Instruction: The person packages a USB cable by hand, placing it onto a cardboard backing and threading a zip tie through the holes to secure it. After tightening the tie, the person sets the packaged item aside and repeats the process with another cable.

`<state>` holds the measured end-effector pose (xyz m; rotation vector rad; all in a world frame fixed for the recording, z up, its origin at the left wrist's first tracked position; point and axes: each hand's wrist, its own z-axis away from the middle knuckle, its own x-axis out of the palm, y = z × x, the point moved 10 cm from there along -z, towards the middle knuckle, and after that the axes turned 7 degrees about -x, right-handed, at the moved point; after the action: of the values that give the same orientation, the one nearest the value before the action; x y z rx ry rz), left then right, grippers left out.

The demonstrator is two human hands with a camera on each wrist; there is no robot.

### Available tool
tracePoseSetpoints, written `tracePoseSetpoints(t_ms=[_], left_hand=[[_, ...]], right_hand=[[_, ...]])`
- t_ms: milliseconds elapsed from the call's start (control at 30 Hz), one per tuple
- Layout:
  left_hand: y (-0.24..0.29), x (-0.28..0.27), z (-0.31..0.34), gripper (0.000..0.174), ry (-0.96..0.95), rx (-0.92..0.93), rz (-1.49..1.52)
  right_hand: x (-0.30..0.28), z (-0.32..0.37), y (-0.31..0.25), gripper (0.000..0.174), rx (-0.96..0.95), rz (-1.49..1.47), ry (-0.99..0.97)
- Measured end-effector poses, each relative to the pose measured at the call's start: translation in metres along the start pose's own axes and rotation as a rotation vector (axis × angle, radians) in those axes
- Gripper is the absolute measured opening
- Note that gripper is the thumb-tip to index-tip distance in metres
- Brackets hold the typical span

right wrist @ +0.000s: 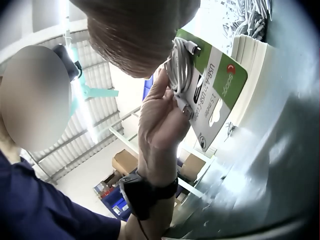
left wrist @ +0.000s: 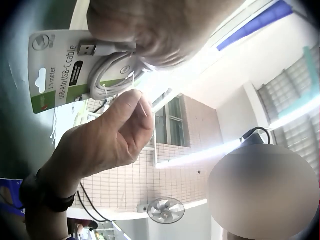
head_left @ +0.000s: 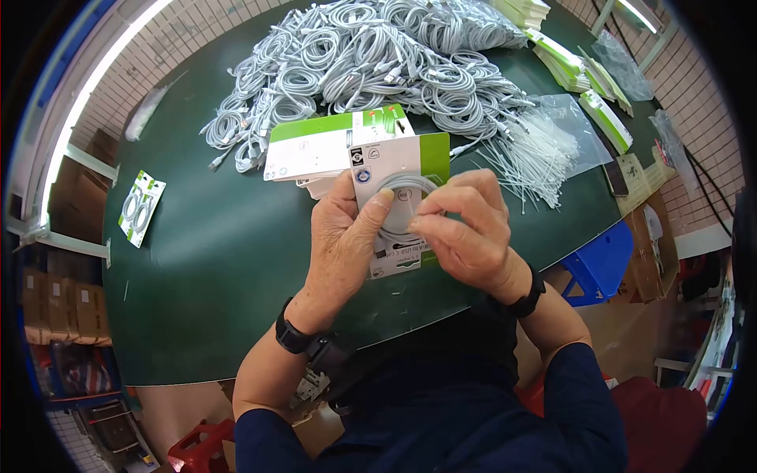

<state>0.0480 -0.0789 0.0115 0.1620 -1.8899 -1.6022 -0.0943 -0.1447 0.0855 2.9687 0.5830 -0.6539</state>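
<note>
A white and green cable card point(head_left: 435, 154) is held upright over the table by my left hand point(head_left: 337, 240), its thumb pressing a coiled white USB cable point(left wrist: 96, 80) against the printed side. Both cable plugs show at the coil in the left wrist view. At the coil's right edge my right hand point(head_left: 469, 232) has thumb and forefinger pinched together on a thin white tie point(left wrist: 145, 109), which loops round the cable near the fingertips. The right hand's palm hides part of its own grip in the right wrist view.
Behind the hands lies a stack of cards point(head_left: 315, 150), with a large heap of coiled cables point(head_left: 363, 63) beyond. Loose white zip ties point(head_left: 536, 158) spread to the right by a plastic bag point(head_left: 579, 130). One card with cable point(head_left: 142, 209) lies far left. More cards point(head_left: 607, 122) sit right.
</note>
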Motion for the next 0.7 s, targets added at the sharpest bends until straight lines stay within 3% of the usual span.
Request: tracePoseSetpoints(t_ms=[267,700], left_hand=[[-0.006,-0.004,-0.001,0.034,0.03,0.014,0.057],[-0.009,-0.005,-0.001,0.034,0.03,-0.005,0.059]], right_hand=[[0.008,0.013,0.001,0.026,0.129,-0.268,0.053],[0.014,0.013,0.001,0.022,0.121,-0.422,0.017]])
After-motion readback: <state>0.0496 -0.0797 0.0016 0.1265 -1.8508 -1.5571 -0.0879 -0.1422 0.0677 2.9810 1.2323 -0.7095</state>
